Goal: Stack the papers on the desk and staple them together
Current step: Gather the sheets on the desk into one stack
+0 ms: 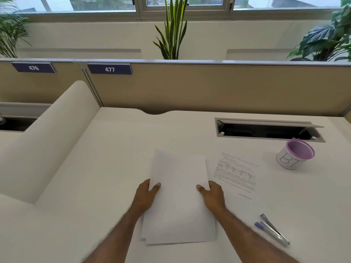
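Note:
A small stack of blank white papers (179, 202) lies in the middle of the white desk (106, 168), its bottom edges slightly uneven. My left hand (147, 194) grips the stack's left edge, thumb on top. My right hand (212, 194) grips the right edge the same way. A printed sheet (237, 175) lies flat on the desk just right of the stack, partly tucked beside it. A silver and blue stapler (273, 229) rests on the desk at the lower right, apart from both hands.
A white cup with a purple mesh rim (294, 154) stands at the right. Behind it is an open cable slot (266, 130) in the desk. A tan partition (209, 88) bounds the back, and a raised white divider (57, 133) bounds the left.

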The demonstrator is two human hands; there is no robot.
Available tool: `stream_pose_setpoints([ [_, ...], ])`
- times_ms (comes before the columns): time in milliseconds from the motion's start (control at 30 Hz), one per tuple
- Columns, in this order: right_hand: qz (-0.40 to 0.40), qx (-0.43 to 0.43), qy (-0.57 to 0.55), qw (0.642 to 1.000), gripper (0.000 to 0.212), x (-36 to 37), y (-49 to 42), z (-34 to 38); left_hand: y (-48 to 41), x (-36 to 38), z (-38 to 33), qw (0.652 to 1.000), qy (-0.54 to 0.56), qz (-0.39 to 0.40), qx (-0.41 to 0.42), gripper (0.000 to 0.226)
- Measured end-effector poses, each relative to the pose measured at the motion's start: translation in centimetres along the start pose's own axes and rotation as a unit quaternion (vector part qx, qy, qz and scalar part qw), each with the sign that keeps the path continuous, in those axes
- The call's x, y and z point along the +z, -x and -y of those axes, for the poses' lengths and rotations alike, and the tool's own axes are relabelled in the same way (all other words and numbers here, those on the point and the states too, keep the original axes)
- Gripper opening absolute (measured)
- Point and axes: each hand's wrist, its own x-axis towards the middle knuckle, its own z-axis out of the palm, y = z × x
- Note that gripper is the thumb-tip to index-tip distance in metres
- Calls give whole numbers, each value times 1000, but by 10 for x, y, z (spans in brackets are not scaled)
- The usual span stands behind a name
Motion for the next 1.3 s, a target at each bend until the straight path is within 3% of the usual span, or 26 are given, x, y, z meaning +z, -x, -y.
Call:
stream_pose_setpoints([
  [167,35,-49,48,997,26,-7,5,5,-1,5,5,1000,-21,-12,14,23],
  [300,-91,-80,134,984,37,-47,3,-4,-1,7,7,999,-2,-38,14,18],
  [367,-185,-34,214,959,48,-75,-2,-11,-1,8,7,999,9,-48,13,19],
  [433,-246,75,248,934,67,-100,-4,-18,-1,9,7,998,16,-52,14,19],
  [533,-239,215,248,914,99,-125,1,-30,0,9,8,998,27,-55,6,27],
  [600,-226,230,261,910,105,-129,3,-36,-2,7,13,998,33,-61,-2,31],
  [867,-193,201,254,926,87,-117,3,-29,3,-7,18,998,41,-49,-5,26],
  [1133,-184,85,43,978,64,-111,2,-23,6,-33,32,997,8,-76,-5,23],
  [1300,-135,-14,10,991,5,-116,-4,-6,7,-41,39,997,-11,-77,-14,25],
])
